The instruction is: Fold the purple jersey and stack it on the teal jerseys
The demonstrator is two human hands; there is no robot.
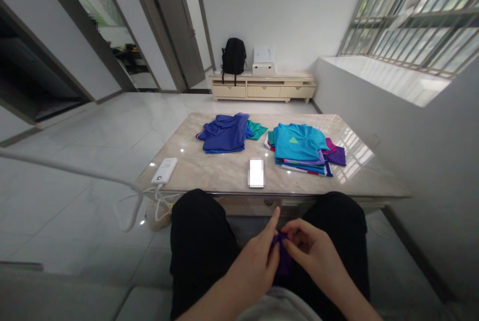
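Both of my hands meet in my lap, between my knees in black trousers. My left hand [258,261] and my right hand [316,251] each pinch a small piece of purple cloth [282,258], most of it hidden between the fingers. On the marble table [209,171] ahead lie a dark blue shirt pile [225,133] at the left and a stack of folded shirts with a turquoise one on top [299,142] at the right. A phone [256,172] lies near the table's front edge.
A white power bank [164,170] with a cable sits on the table's front left corner. A low cabinet [262,89] with a black backpack [233,56] and white boxes stands at the far wall. Barred window to the right, doorways to the left.
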